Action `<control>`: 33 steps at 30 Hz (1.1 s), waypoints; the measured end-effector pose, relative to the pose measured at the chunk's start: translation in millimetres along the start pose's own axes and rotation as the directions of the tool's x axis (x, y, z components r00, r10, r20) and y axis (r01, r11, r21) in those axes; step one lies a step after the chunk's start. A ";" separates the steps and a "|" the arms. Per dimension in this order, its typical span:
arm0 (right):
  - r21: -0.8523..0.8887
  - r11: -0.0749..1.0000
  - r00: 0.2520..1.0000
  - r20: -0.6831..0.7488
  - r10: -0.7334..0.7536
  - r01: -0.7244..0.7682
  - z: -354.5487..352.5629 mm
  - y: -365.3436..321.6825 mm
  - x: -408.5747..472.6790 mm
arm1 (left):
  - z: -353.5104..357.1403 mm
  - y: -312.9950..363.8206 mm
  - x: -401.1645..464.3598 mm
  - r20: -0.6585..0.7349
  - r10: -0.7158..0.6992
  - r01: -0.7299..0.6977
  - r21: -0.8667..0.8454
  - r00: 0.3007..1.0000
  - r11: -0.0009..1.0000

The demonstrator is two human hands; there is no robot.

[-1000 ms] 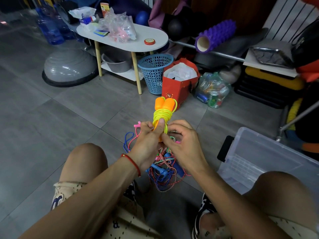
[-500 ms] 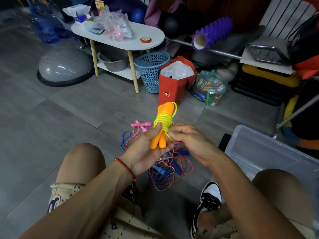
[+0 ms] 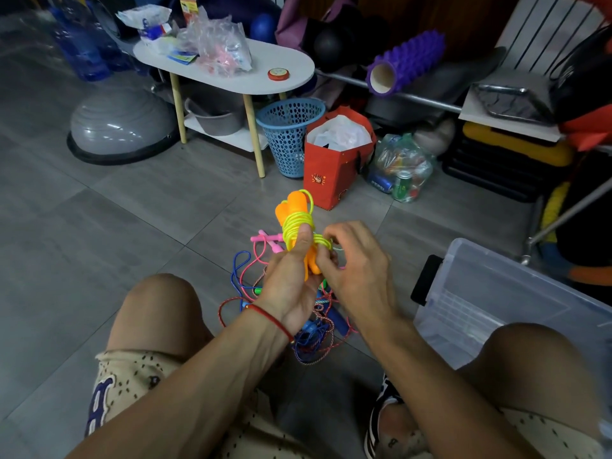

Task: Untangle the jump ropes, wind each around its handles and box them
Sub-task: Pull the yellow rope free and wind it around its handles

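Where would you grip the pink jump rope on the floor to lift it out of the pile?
Probably by the pink handles, from above. They lie side by side on the floor at the far edge of the tangled ropes, clear of the knot, rigid, and unobstructed by the left hand or right hand.

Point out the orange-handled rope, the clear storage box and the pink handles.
orange-handled rope (image 3: pixel 298 226), head view, yellow-green coils.
clear storage box (image 3: pixel 490 293), head view, inner wall.
pink handles (image 3: pixel 266 239), head view, middle of the pair.
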State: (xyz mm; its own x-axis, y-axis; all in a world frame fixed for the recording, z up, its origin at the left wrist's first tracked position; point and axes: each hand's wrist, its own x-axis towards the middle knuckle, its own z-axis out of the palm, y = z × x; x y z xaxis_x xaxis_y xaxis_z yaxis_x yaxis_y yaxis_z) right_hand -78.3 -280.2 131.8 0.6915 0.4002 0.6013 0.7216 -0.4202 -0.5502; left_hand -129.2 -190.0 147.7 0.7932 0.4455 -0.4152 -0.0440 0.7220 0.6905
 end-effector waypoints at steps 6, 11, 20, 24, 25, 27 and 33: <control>0.026 0.996 0.995 -0.053 -0.083 0.084 0.3 -1.6 2.4 | 1.9 17.5 1.9 -0.074 0.017 -0.020 -0.032 0.997 0.999; 0.616 0.404 0.726 0.468 0.503 -0.677 -5.6 -6.4 9.8 | -4.5 29.8 1.1 -0.001 0.005 -0.005 -0.009 1.000 1.000; 0.602 -0.166 0.527 0.778 0.342 -0.781 -22.0 -2.0 16.8 | -10.7 39.5 -4.1 0.313 0.032 0.004 -0.115 0.949 0.993; 0.632 -0.156 0.538 0.744 0.397 -0.759 -17.2 2.2 20.5 | -17.8 36.0 -8.9 0.475 -0.007 0.063 -0.102 0.880 0.993; 0.629 -0.125 0.538 0.738 0.408 -0.767 -17.7 2.8 19.7 | -21.6 34.8 -7.9 0.501 -0.013 0.071 -0.097 0.865 0.993; 0.615 -0.047 0.550 0.735 0.396 -0.787 -22.6 5.0 18.9 | -31.3 34.6 -3.4 0.515 -0.032 0.064 -0.044 0.856 0.997; 0.624 0.150 0.637 0.712 0.295 -0.767 -34.7 7.7 21.3 | -48.0 39.1 4.9 0.473 -0.150 0.123 0.088 0.868 0.988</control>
State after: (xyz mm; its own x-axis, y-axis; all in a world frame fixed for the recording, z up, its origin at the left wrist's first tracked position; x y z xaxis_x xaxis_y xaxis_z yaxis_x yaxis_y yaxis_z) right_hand -59.1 -303.1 160.5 0.6764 0.7112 -0.1917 -0.4017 0.1381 -0.9053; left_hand -156.1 -134.2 144.1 0.9826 0.0275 -0.1838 0.1077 0.7217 0.6838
